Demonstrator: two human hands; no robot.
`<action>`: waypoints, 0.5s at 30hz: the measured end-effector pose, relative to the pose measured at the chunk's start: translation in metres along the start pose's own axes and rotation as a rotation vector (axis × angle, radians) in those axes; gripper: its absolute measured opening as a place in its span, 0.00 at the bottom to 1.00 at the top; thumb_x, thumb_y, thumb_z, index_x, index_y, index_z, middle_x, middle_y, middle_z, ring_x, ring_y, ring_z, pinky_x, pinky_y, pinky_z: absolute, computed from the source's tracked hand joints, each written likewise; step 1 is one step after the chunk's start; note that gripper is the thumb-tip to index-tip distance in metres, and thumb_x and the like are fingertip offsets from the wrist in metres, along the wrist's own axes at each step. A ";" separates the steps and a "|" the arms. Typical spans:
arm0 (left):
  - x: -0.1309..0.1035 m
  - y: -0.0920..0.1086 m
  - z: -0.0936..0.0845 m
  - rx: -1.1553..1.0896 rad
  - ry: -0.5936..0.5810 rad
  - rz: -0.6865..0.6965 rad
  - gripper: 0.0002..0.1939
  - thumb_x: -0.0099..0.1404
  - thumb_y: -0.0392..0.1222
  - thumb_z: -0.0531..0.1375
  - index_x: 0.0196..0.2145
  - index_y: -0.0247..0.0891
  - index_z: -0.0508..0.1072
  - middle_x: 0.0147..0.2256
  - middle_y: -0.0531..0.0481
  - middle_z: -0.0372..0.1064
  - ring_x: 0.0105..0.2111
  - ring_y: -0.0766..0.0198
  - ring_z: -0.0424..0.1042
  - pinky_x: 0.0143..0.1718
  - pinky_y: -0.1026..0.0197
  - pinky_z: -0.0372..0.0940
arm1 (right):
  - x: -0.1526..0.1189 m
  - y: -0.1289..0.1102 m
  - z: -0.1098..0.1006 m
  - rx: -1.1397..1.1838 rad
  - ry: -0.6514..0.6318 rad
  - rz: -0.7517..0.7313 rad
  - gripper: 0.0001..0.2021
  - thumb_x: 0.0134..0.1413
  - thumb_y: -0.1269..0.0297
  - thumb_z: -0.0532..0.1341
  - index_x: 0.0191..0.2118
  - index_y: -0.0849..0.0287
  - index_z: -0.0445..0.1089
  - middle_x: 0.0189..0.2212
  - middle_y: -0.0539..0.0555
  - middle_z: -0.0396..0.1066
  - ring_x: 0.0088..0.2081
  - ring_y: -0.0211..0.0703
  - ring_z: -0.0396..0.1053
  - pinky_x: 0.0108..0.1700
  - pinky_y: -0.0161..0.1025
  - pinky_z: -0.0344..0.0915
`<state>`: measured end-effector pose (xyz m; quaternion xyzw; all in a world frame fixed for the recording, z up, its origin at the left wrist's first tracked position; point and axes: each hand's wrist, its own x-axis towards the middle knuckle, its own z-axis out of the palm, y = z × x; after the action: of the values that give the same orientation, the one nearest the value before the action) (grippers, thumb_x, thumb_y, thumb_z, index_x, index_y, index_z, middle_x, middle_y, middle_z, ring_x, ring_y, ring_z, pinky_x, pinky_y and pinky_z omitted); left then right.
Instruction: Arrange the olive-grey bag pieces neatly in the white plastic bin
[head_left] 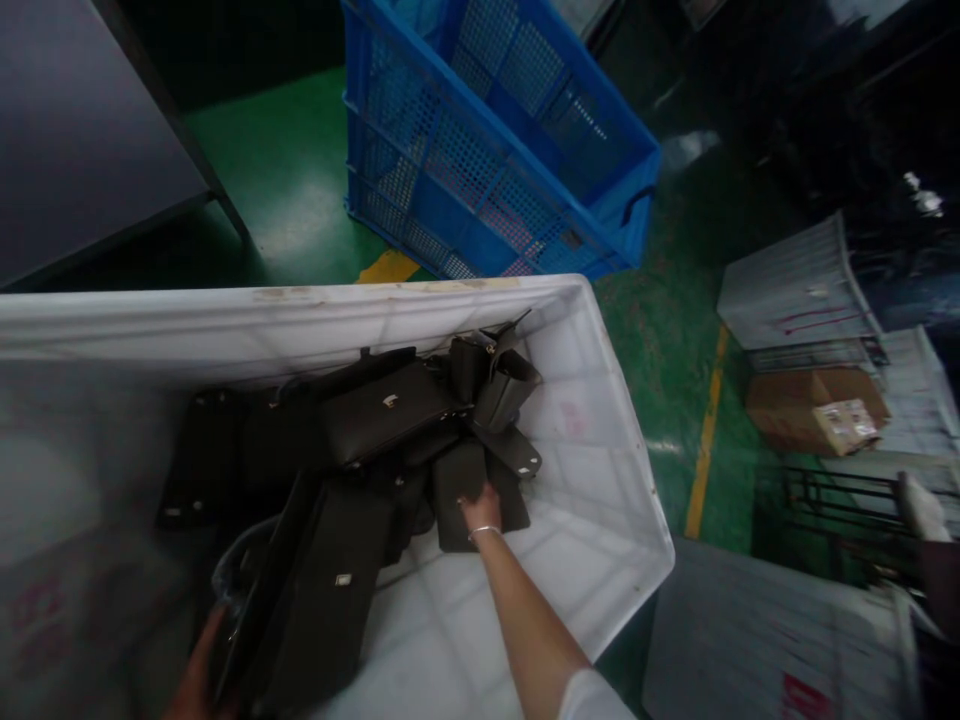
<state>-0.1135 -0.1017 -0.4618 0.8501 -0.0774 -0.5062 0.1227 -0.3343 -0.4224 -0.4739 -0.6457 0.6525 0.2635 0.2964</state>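
two hands in white bin (600, 420); right hand (480, 508) grasps dark flap (459, 480); left hand (196, 680) holds bag (315, 590).

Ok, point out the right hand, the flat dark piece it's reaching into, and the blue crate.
right hand (480, 508): head view, back of the hand, above the bracelet.
flat dark piece (459, 482): head view, its upper face.
blue crate (450, 190): head view, its near mesh wall.

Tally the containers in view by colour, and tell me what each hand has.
White bin: 1
Blue crate: 1
Brown cardboard box: 1
Total: 3
The right hand grips a dark flat piece inside the white bin; the left hand holds a dark bag at the bin's near edge.
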 end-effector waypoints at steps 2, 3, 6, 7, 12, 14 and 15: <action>0.011 0.004 0.009 0.025 -0.067 -0.032 0.31 0.54 0.51 0.52 0.55 0.39 0.58 0.41 0.45 0.71 0.38 0.49 0.72 0.37 0.54 0.68 | 0.022 0.029 0.009 -0.048 -0.042 0.117 0.15 0.47 0.69 0.60 0.43 0.71 0.66 0.37 0.66 0.71 0.37 0.47 0.71 0.38 0.41 0.66; 0.018 0.010 0.013 0.036 -0.119 -0.032 0.30 0.54 0.53 0.51 0.52 0.37 0.61 0.42 0.44 0.71 0.40 0.50 0.71 0.39 0.55 0.67 | 0.026 0.036 0.016 -0.064 -0.070 0.140 0.14 0.46 0.68 0.61 0.41 0.70 0.67 0.35 0.63 0.72 0.35 0.45 0.71 0.36 0.40 0.67; 0.034 0.036 0.018 0.091 -0.199 0.026 0.29 0.55 0.57 0.50 0.47 0.34 0.67 0.44 0.42 0.69 0.44 0.51 0.69 0.45 0.57 0.64 | 0.017 0.031 0.032 -0.103 -0.102 0.100 0.13 0.49 0.65 0.59 0.41 0.66 0.67 0.34 0.59 0.73 0.36 0.43 0.71 0.35 0.36 0.65; 0.035 0.045 0.019 0.111 -0.193 0.033 0.29 0.57 0.59 0.49 0.46 0.34 0.67 0.43 0.42 0.70 0.42 0.51 0.70 0.44 0.57 0.64 | 0.009 0.022 0.032 -0.119 -0.092 0.060 0.12 0.50 0.65 0.58 0.41 0.65 0.67 0.36 0.60 0.72 0.38 0.44 0.71 0.37 0.36 0.65; 0.011 0.078 0.024 0.100 -0.129 0.028 0.29 0.61 0.57 0.42 0.45 0.32 0.67 0.42 0.40 0.70 0.44 0.50 0.69 0.46 0.55 0.63 | -0.065 -0.041 0.008 -0.172 -0.060 -0.245 0.09 0.53 0.69 0.51 0.39 0.59 0.66 0.33 0.56 0.72 0.37 0.45 0.70 0.39 0.38 0.63; -0.004 0.085 0.024 0.046 -0.124 0.096 0.31 0.60 0.57 0.42 0.49 0.31 0.64 0.49 0.39 0.65 0.51 0.51 0.63 0.51 0.55 0.59 | -0.108 -0.067 0.013 -0.261 -0.147 -0.436 0.10 0.49 0.71 0.53 0.39 0.60 0.66 0.31 0.57 0.71 0.33 0.46 0.70 0.34 0.39 0.64; -0.010 0.087 0.023 0.014 -0.135 0.128 0.32 0.59 0.57 0.44 0.51 0.31 0.62 0.51 0.39 0.63 0.53 0.51 0.61 0.53 0.55 0.57 | -0.127 -0.078 0.020 -0.293 -0.202 -0.533 0.11 0.48 0.71 0.55 0.40 0.62 0.66 0.30 0.57 0.71 0.31 0.47 0.70 0.32 0.41 0.64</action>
<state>-0.1395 -0.1851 -0.4395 0.8082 -0.1432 -0.5530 0.1433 -0.2563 -0.3230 -0.3920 -0.8002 0.3828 0.3307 0.3220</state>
